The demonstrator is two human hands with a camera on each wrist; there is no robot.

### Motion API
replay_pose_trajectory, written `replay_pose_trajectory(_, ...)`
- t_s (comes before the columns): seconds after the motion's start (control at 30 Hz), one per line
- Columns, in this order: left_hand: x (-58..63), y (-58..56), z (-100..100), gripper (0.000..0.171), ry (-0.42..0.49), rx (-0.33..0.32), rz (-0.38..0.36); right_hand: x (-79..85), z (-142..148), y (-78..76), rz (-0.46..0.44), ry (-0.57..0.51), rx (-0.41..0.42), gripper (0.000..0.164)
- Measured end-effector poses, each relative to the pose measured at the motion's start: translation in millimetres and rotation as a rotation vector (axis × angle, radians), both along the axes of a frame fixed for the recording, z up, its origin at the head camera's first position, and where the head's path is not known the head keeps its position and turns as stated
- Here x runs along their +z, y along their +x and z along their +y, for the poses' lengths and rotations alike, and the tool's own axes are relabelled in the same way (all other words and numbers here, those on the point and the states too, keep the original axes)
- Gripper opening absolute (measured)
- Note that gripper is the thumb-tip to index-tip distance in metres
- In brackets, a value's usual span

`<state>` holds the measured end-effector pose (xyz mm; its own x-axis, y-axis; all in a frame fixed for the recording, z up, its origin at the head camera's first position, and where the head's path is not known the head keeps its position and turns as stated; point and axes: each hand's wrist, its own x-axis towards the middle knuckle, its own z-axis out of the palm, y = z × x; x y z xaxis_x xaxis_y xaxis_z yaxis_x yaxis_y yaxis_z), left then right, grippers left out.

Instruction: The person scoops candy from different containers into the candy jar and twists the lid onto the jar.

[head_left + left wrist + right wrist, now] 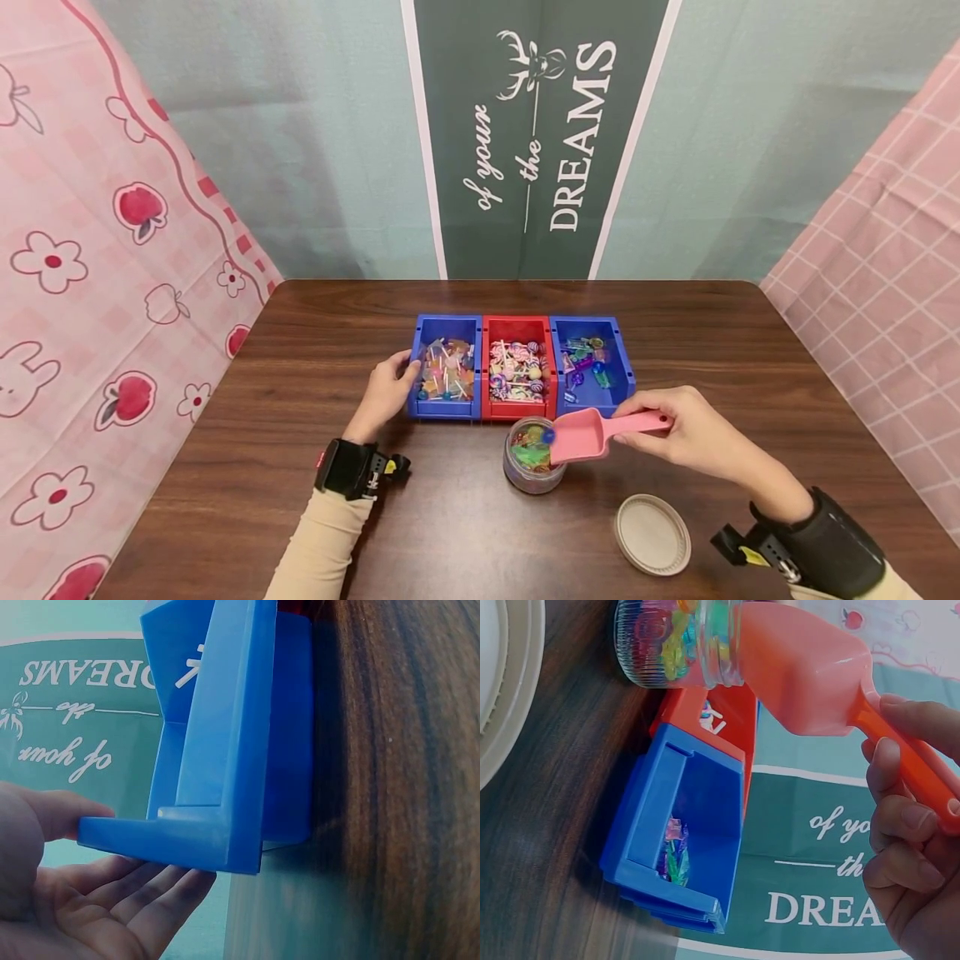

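Note:
My right hand (686, 429) grips the handle of a pink scoop (581, 435), tilted with its lip over the mouth of a clear jar (528, 481). Colorful translucent pieces (676, 645) fill part of the jar, and a round blue piece (549, 436) shows right at the scoop's lip. With thumb over the rim and fingers along the outer wall, my left hand (386, 392) holds the side of the left blue bin (244, 750). That bin contains wrapped lollipops and small candies (447, 367).
A red bin (519, 410) of lollipops stands in the middle of the row. Right of it, another blue bin (617, 354) holds a few shiny colored pieces (600, 372). A round pale lid (652, 535) lies on the wooden table (450, 533), right of the jar.

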<state>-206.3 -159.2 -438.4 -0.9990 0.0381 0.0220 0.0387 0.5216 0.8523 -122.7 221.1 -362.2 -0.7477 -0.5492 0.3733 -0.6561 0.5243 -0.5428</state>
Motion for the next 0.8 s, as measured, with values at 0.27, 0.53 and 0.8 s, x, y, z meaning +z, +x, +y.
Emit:
replay_pose_trajectory(0.27,2.1,-0.5,-0.4,0.041,-0.002,-0.001,-0.001,1.8,0.5,0.2,0.019,0.01,-0.019,0.024)
replay_pose_trajectory(0.53,2.1,-0.3,-0.4,0.041,-0.004,-0.002,0.009,0.3,1.4,0.9,0.022,0.009,-0.021,0.025)
replay_pose_trajectory(0.8,1.6,0.6,0.1,0.04,-0.002,-0.001,0.004,0.8,2.4,1.8,-0.003,0.023,-0.013,0.023)
